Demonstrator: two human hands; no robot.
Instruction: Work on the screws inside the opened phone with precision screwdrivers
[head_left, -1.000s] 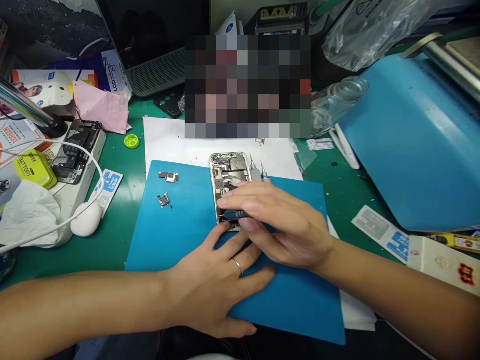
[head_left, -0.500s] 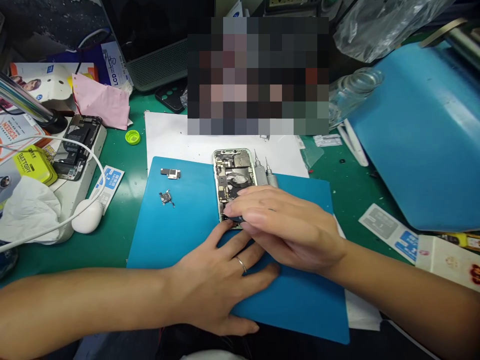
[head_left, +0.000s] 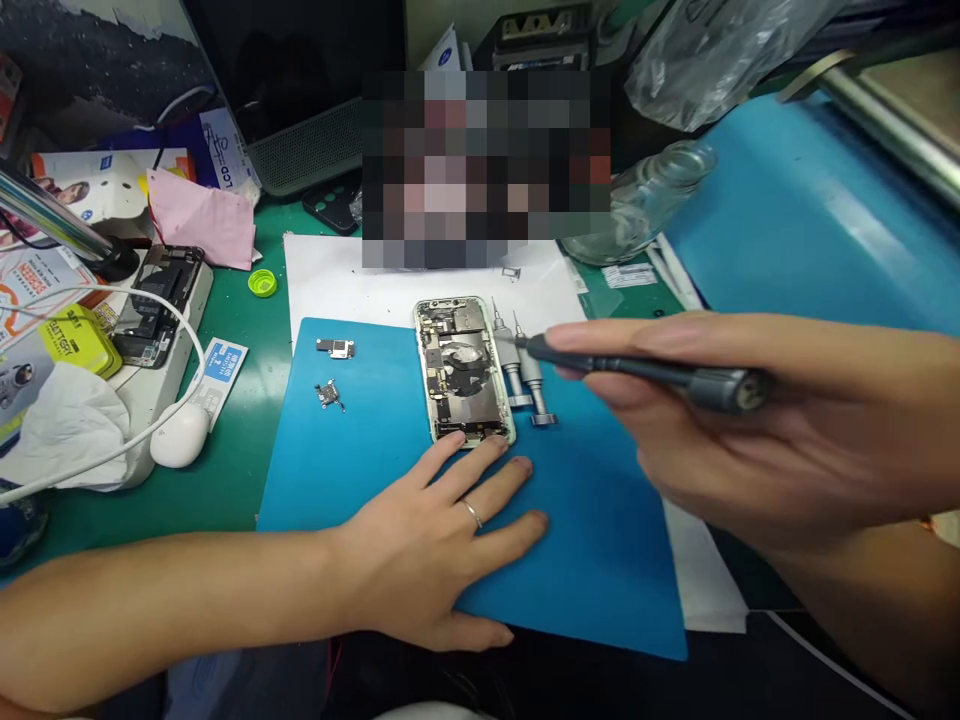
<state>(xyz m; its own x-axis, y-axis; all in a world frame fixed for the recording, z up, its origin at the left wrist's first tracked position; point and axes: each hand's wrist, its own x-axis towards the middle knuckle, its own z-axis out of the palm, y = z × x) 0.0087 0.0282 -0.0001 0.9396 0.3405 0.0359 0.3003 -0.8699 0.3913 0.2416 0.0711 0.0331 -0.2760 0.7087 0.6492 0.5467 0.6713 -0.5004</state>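
An opened smartphone (head_left: 463,385) with bare inner parts lies screen-off on the blue mat (head_left: 360,450). My left hand (head_left: 431,535) is spread flat on the mat, with its index and middle fingertips at the phone's lower edge. Raised to the right, my right hand (head_left: 720,430) is closed around a black pen-shaped tool (head_left: 637,368) with a round end; its tip points left, and its exact kind is unclear. Two grey screwdrivers (head_left: 508,362) lie beside the phone. Two small phone parts, a bracket-like board (head_left: 335,348) and a dark piece (head_left: 328,394), rest left of it.
White paper (head_left: 322,275) lies under the mat's far edge. A glass jar (head_left: 637,210) and a blue sheet (head_left: 810,220) are at right. At left stand a white power strip (head_left: 176,335) with another phone on it, a white cable and a green cap (head_left: 262,283).
My right hand has lifted off the phone's lower end and moved right, toward the camera, bringing the black tool into sight. My left hand stays about where it was.
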